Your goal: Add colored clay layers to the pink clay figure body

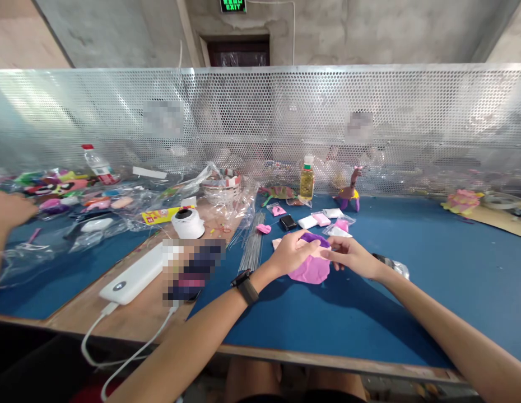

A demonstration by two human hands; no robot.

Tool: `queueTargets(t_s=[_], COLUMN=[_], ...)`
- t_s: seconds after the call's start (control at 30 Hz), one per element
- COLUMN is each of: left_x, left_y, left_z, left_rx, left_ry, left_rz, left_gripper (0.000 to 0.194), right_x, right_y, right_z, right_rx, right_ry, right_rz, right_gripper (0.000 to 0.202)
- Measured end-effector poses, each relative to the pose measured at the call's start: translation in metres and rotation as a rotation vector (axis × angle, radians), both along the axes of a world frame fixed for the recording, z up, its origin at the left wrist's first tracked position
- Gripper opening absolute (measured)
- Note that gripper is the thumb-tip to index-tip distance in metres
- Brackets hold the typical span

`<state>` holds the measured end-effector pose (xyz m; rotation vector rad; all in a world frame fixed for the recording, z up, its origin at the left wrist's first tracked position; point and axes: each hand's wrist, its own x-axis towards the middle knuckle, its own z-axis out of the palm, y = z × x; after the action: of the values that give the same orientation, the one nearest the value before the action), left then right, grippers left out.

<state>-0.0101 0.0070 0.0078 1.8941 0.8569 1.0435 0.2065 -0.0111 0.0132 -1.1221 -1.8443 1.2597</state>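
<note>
Both of my hands are on a soft pink and purple piece of modelling clay [311,271], held above the blue table mat. My left hand [293,253] lies along its left and upper side, thumb pressed on a pale peach part. At the right edge, my right hand [353,256] pinches the piece between thumb and fingers. A purple patch shows at the top between the hands; the underside is hidden. Just beyond lie small packs of white clay [307,222] and pink clay [321,219], a black block [288,223] and a pink lump [264,229].
Thin wires [251,246] lie left of my hands. A phone [193,271], white power bank [134,274] and white roll [188,224] sit farther left. A yellow bottle [306,179] and clay giraffe [350,193] stand behind. Another person's hand [10,212] is at far left.
</note>
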Motion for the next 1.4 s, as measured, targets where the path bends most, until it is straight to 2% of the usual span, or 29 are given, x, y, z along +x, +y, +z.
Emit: queueTargets(t_s=[0.3,0.63,1.0,1.23,1.4], left_x=[-0.0009,-0.0013,-0.0011,-0.0012,-0.0022], left_y=[0.0013,0.0025,0.008,0.0068,0.0051], left_z=[-0.001,-0.0021,-0.0088,-0.0061,-0.004], left_rx=[0.034,0.001,0.061,0.028,-0.002], left_ry=[0.037,0.038,0.128,0.054,0.033], left_rz=[0.02,-0.007,0.125,0.036,0.025], left_gripper=[0.034,0.035,0.038,0.037,0.037], right_x=[-0.0007,0.0002,0.0,-0.0021,-0.0039], right_y=[0.0005,0.0008,0.0014,-0.0006,-0.0028], right_z=[-0.0004,-0.0017,-0.0045,-0.0014,0.0014], right_rx=[-0.009,-0.005,0.048,0.053,0.057], right_ry=[0.009,0.008,-0.029,-0.036,-0.052], right_rz=[-0.003,0.016,0.019,0.004,0.007], right_gripper=[0.045,0.043,0.041,0.045,0.044])
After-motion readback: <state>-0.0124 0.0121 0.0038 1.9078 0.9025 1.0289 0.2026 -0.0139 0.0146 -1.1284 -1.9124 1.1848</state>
